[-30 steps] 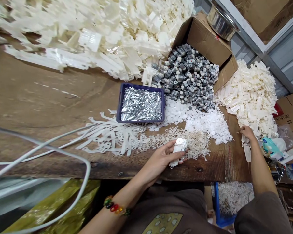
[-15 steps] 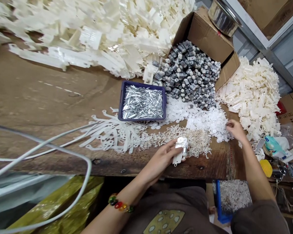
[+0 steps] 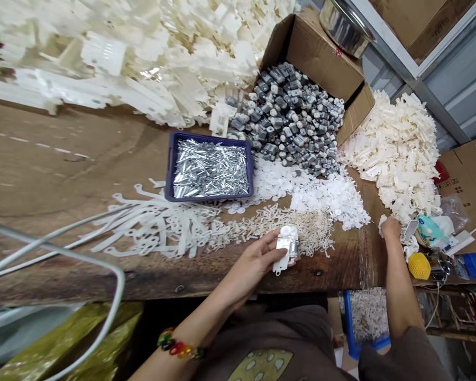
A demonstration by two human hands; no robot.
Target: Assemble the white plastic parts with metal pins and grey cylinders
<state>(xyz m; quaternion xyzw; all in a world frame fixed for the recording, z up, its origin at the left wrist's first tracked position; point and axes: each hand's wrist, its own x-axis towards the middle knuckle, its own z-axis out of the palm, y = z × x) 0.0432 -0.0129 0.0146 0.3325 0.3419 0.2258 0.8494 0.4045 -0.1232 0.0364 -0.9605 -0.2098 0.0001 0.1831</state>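
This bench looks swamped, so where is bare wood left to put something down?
Widest bare patch of the brown wooden bench: left of the purple tray of metal pins, between the big white plastic heap and the flat white strips. A narrow front strip lies between left hand and right hand. Right of the tray it is crowded.

A small white plastic housing [image 3: 281,256], topped by a round white gear [image 3: 286,231] and carrying a grey metal motor [image 3: 293,247] on its side, is held tilted in the fingers of the left hand [image 3: 254,262], below and right of the purple tray [image 3: 170,169], apart from it.
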